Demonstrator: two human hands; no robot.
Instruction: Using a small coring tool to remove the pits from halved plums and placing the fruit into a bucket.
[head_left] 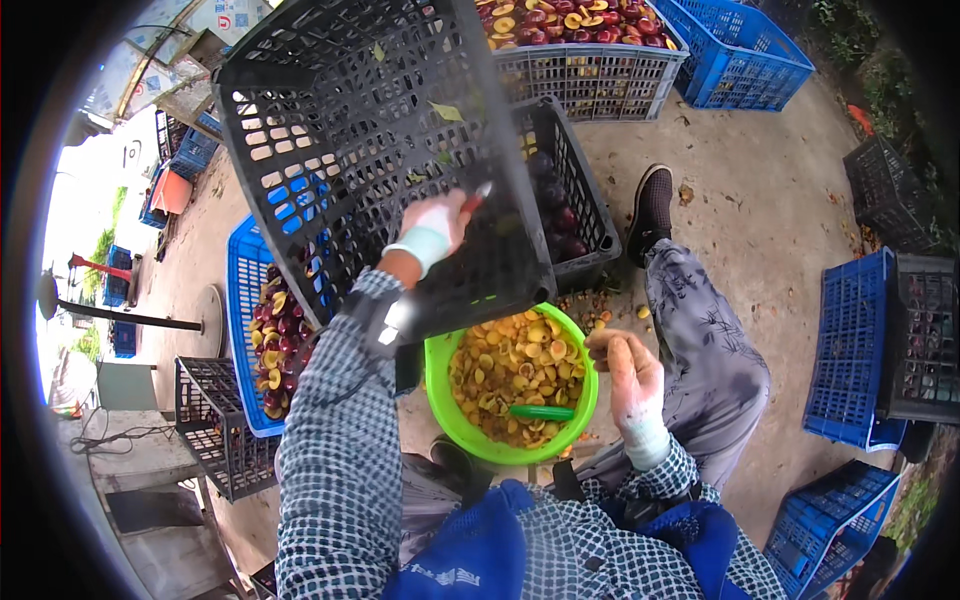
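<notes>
My left hand [432, 232], with a white cuff at the wrist, is closed around a small red tool [473, 202] with a shiny tip. It reaches into a large black plastic crate [300, 110], tilted up in front of me, with a few leaves stuck inside. Behind that crate's edge, a smaller black crate [590, 235] holds dark plums [567, 220]. A lime-green basin [436, 400] full of yellow-brown fruit pieces [500, 370] stands between my legs, a green handle [542, 412] lying on them. My right hand [634, 388] hovers at the basin's right rim, fingers curled together; whatever they may hold is hidden.
On the left, a blue crate [238, 330] of halved plums stands by a black crate [208, 420]. A grey crate [590, 85] heaped with halved plums and a blue crate [735, 75] are at the far side. More blue crates [848, 345] line the right.
</notes>
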